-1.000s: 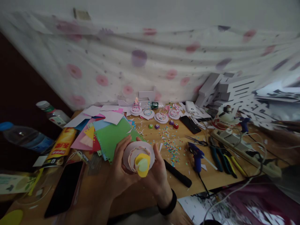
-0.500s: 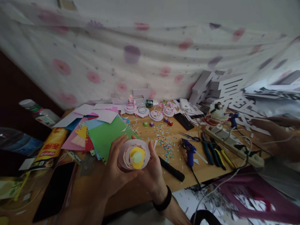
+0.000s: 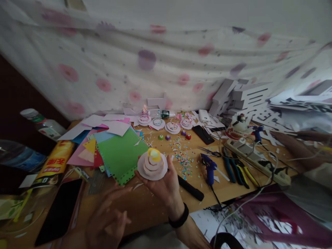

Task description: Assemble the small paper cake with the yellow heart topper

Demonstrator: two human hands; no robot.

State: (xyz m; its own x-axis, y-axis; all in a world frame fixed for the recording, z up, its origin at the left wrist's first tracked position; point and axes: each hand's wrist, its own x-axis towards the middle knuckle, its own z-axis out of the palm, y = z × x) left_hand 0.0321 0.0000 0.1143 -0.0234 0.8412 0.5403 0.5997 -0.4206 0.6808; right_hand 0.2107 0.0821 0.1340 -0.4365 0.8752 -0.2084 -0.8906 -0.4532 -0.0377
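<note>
Blurred over the tabletop's (image 3: pixel 145 209) near edge, the left hand (image 3: pixel 109 214) is empty, fingers loosely parted. Farther in, the right hand (image 3: pixel 166 186) cups a toy cake (image 3: pixel 153 167) above the tabletop, fingers spread beneath its base. Beyond, decorated discs (image 3: pixel 173 128) line the far edge.

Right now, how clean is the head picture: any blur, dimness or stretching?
Head view: the left hand is smeared, while the right hand and the tiered model on it look clearer; head view: dim overall, darkest along the left edge, brighter at far right; head view: things near the sides, like the phone, look stretched.
</note>
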